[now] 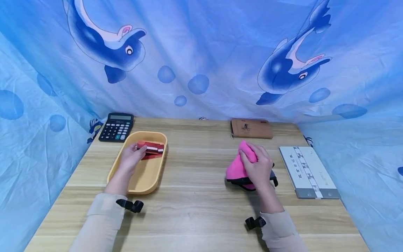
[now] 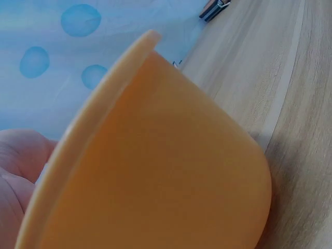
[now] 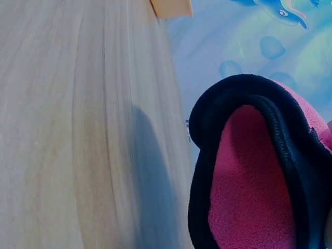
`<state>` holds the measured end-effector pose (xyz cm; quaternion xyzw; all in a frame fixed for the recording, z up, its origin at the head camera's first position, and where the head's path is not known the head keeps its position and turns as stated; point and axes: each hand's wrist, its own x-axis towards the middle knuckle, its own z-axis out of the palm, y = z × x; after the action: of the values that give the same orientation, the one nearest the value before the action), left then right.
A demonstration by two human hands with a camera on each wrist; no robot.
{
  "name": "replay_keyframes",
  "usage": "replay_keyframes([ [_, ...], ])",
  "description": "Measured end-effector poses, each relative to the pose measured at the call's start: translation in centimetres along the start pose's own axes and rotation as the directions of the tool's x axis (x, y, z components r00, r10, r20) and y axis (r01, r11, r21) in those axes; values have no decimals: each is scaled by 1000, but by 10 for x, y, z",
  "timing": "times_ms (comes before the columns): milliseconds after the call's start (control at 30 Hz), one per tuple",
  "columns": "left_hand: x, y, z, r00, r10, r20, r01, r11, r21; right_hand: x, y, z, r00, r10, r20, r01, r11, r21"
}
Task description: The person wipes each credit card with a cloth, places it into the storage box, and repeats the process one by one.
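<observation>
At the far end of a yellow tray [image 1: 146,189], my left hand [image 1: 129,159] grips a red item [image 1: 150,144] with a white stripe and a dark edge; its kind is unclear. More red shows just below it. In the left wrist view, the tray's wall [image 2: 171,155] hides most of that hand and the red item. My right hand [image 1: 259,166] holds a soft pink fleece item [image 1: 236,168] with black trim, bunched under the fingers above the table. The right wrist view shows its black-edged opening and pink lining [image 3: 251,181].
A black calculator [image 1: 116,127] lies behind the tray at the left. A brown zip wallet [image 1: 252,128] is at the table's back edge, and a grey-white notebook [image 1: 308,171] lies at the right. Blue curtains [image 1: 195,42] with dolphins hang around the wooden table [image 1: 195,210].
</observation>
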<state>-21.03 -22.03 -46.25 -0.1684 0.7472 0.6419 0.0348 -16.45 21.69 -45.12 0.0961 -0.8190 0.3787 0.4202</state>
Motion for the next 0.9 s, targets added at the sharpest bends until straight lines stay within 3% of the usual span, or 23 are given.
replay_keyframes([
  [167, 1, 0, -2, 1000, 8, 4, -8, 994, 110, 0, 0, 1, 1000, -4, -12, 4, 1000, 4],
  [467, 1, 1, -1, 999, 37, 35, -38, 999, 31, 0, 6, -1, 999, -25, 23, 26, 1000, -12],
  [633, -6, 8, 2, 995, 97, -23, -96, 995, 29, 5, 16, -5, 990, 44, 133, -37, 998, -50],
  [700, -12, 13, 5, 984, 166, -59, -162, 985, 57, 8, 24, -7, 975, 113, 190, -96, 991, -94],
  [767, -17, 17, 9, 964, 256, -74, -248, 963, 106, 12, 33, -7, 954, 185, 237, -152, 977, -149],
  [900, -30, 22, 20, 896, 444, -23, -429, 876, 221, 18, 52, -8, 917, 272, 294, -208, 950, -231],
])
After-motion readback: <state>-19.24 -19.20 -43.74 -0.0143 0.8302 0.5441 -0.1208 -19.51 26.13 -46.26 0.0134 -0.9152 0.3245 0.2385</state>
